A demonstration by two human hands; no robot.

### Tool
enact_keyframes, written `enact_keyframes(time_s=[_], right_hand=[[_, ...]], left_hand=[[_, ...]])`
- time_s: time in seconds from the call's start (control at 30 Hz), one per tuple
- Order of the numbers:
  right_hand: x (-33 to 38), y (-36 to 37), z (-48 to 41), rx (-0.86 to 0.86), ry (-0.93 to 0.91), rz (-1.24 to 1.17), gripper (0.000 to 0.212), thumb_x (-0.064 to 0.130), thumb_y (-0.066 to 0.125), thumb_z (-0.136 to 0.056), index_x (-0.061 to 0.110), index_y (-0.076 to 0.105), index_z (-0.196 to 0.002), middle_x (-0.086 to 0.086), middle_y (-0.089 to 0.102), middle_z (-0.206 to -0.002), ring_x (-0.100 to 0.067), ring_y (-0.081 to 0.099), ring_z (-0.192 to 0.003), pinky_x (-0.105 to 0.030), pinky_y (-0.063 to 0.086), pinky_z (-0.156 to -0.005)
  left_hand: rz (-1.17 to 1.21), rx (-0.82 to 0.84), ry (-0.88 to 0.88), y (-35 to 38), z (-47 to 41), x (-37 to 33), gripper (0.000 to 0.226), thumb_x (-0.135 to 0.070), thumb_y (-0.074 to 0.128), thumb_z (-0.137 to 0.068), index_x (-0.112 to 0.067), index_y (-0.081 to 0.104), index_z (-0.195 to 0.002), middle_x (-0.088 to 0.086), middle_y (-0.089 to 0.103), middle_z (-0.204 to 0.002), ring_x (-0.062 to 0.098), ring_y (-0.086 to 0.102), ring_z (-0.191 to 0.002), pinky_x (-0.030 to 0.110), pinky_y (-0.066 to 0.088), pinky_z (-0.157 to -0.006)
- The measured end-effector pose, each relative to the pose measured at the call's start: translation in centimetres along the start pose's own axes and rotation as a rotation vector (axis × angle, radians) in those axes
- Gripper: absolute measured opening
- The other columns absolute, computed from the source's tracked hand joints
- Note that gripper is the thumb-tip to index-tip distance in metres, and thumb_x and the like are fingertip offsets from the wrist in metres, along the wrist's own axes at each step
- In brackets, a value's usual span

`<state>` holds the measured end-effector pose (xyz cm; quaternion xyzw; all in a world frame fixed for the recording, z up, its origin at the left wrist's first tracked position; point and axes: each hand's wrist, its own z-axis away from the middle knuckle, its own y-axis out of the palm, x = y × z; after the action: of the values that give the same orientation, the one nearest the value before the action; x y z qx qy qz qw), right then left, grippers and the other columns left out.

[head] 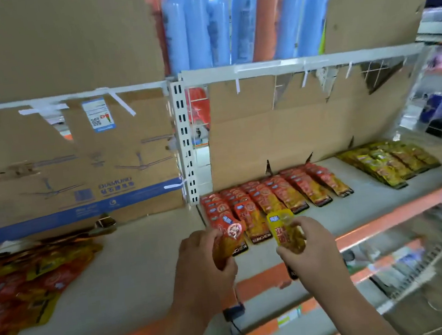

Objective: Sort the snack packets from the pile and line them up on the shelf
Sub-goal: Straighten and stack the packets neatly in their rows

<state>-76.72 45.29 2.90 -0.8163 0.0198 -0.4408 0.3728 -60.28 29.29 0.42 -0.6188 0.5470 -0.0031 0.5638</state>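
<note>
Holding one packet in each of my hands over the shelf's front edge: left hand clamped on a red-orange foil packet, right hand on a yellow foil packet. Mixing them up could spoil the red rows; the unsorted pile lies at the left end.

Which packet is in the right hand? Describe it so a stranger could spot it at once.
Find the orange-edged shelf with red rows in the middle. Just in front of them, the right hand holds a yellow packet upright. It is the only yellow one there; the left hand holds a red packet.
</note>
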Motion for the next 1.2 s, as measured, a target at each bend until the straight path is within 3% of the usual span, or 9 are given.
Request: enact_keyframes(time_s=[0.13, 0.23, 0.3, 0.4, 0.53, 0.63, 0.8, 1.03, 1.2], right_hand=[[-2.6, -2.0, -1.3, 0.054, -0.005, -0.031, 0.044, 0.012, 0.083, -0.077, 0.025, 0.057, -0.111, 0.006, 0.057, -0.099, 0.013, 0.058, -0.088, -0.005, 0.045, -0.057], [-4.4, -2.2, -2.7, 0.072, -0.037, 0.031, 0.046, 0.027, 0.081, -0.076, 0.026, 0.059, -0.117, 0.010, 0.058, -0.105, -0.008, 0.059, -0.096, -0.016, 0.046, -0.072], [-5.2, -2.3, -3.7, 0.084, -0.031, 0.031, 0.048, 0.027, 0.082, -0.076, 0.025, 0.060, -0.119, 0.009, 0.058, -0.108, -0.015, 0.056, -0.102, -0.016, 0.045, -0.075], [-5.8, -2.0, -5.5, 0.078, -0.046, 0.034, 0.047, 0.026, 0.084, -0.074, 0.026, 0.061, -0.115, 0.015, 0.057, -0.102, -0.011, 0.056, -0.097, -0.026, 0.046, -0.081], [-6.3, -1.2, -7.8, 0.087, -0.077, 0.040, 0.048, 0.025, 0.087, -0.074, 0.023, 0.063, -0.115, 0.020, 0.051, -0.099, -0.002, 0.049, -0.093, -0.016, 0.038, -0.080], [-7.5, -0.7, -9.6, 0.116, -0.079, 0.091, 0.051, 0.029, 0.087, -0.075, 0.025, 0.060, -0.118, 0.015, 0.053, -0.106, -0.008, 0.050, -0.102, -0.020, 0.042, -0.086], [-9.6, -0.2, -12.4, 0.131, -0.038, 0.135, 0.056, 0.034, 0.085, -0.076, 0.024, 0.060, -0.125, 0.011, 0.054, -0.113, -0.015, 0.053, -0.111, -0.040, 0.050, -0.097], [-11.4, 1.3, -14.6, 0.191, -0.031, 0.145, 0.058, 0.044, 0.083, -0.078, 0.029, 0.055, -0.128, 0.008, 0.054, -0.123, -0.016, 0.050, -0.116, -0.044, 0.051, -0.097], [-13.6, 2.1, -14.9, 0.246, -0.099, 0.159, 0.063, 0.045, 0.082, -0.076, 0.026, 0.054, -0.129, 0.004, 0.046, -0.130, -0.023, 0.048, -0.122, -0.045, 0.049, -0.101]], left_hand=[[0.022, -0.009, -0.035, 2.3, -0.2, -3.0, 0.045, -0.045, 0.071, -0.078, -0.040, 0.055, -0.120, -0.016, 0.052, -0.110, 0.011, 0.049, -0.099, 0.029, 0.047, -0.083], [0.024, -0.037, -0.080, 3.8, -0.7, -3.7, 0.051, -0.049, 0.074, -0.077, -0.039, 0.056, -0.123, -0.013, 0.054, -0.111, 0.011, 0.053, -0.098, 0.029, 0.048, -0.083], [0.002, -0.058, -0.100, 4.9, -1.2, -3.9, 0.054, -0.050, 0.076, -0.077, -0.038, 0.057, -0.126, -0.014, 0.053, -0.112, 0.010, 0.053, -0.100, 0.024, 0.045, -0.082], [-0.024, -0.087, -0.093, 6.1, -2.2, -4.1, 0.057, -0.050, 0.076, -0.076, -0.036, 0.056, -0.128, -0.016, 0.050, -0.112, 0.008, 0.052, -0.097, 0.022, 0.042, -0.080], [-0.058, -0.112, -0.084, 8.0, -4.1, -3.7, 0.062, -0.054, 0.072, -0.076, -0.031, 0.057, -0.131, -0.011, 0.054, -0.122, 0.011, 0.056, -0.103, 0.024, 0.048, -0.084], [-0.117, -0.107, -0.095, 9.9, -5.8, -3.1, 0.069, -0.059, 0.067, -0.075, -0.025, 0.059, -0.134, -0.002, 0.058, -0.127, 0.019, 0.060, -0.108, 0.036, 0.055, -0.087], [-0.238, -0.094, -0.062, 12.1, -8.2, -2.9, 0.066, -0.056, 0.074, -0.073, -0.025, 0.060, -0.130, -0.001, 0.060, -0.117, 0.021, 0.061, -0.101, 0.035, 0.052, -0.079], [-0.281, -0.075, -0.085, 13.4, -9.1, -2.6, 0.066, -0.056, 0.072, -0.076, -0.027, 0.057, -0.133, -0.001, 0.058, -0.119, 0.021, 0.058, -0.106, 0.040, 0.053, -0.084], [-0.330, -0.119, -0.230, 14.8, -8.0, -3.8, 0.064, -0.058, 0.068, -0.078, -0.029, 0.054, -0.133, -0.001, 0.056, -0.124, 0.020, 0.057, -0.108, 0.042, 0.052, -0.091]])
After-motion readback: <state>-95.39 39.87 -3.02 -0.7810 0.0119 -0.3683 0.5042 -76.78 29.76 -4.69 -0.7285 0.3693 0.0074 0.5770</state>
